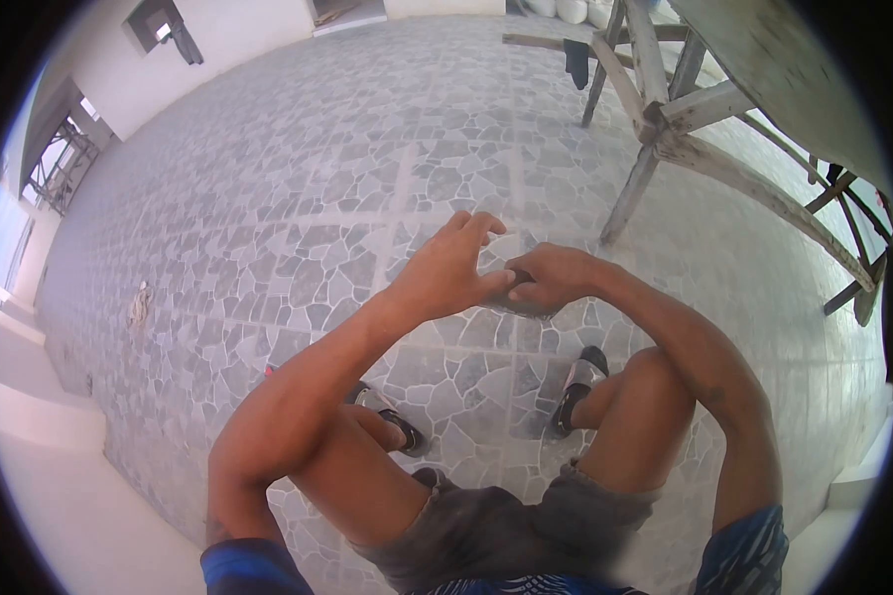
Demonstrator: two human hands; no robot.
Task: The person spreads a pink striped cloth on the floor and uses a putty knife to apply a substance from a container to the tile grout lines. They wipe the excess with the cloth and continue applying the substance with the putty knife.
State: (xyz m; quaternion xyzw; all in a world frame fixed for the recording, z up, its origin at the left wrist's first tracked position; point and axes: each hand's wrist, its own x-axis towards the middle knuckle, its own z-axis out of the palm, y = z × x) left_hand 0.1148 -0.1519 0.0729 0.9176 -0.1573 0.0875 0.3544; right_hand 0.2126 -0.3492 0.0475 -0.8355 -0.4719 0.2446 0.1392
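Over a stone-patterned floor (318,253), the right hand (558,275) curls around a small dark object (519,279), which might drop if that grip slackens; the left hand (446,266), loosely spread, has its thumb beside it.

Free passage and obstacles around the two hands. The tiled floor (298,188) offers a broad open route beyond the left hand (456,263) and toward the far left. A crumpled cloth (141,304) interrupts the floor at left; farther left, a white ledge (40,421) bounds it. To the right of the right hand (556,278), a wooden frame (655,124) limits reach with its legs and slanting braces, and a broad panel (794,69) lies across its top. On the near side, the left thigh (367,486) and right thigh (630,421) flank a gap over the floor. Between the hands, the left thumb nearly closes the way.
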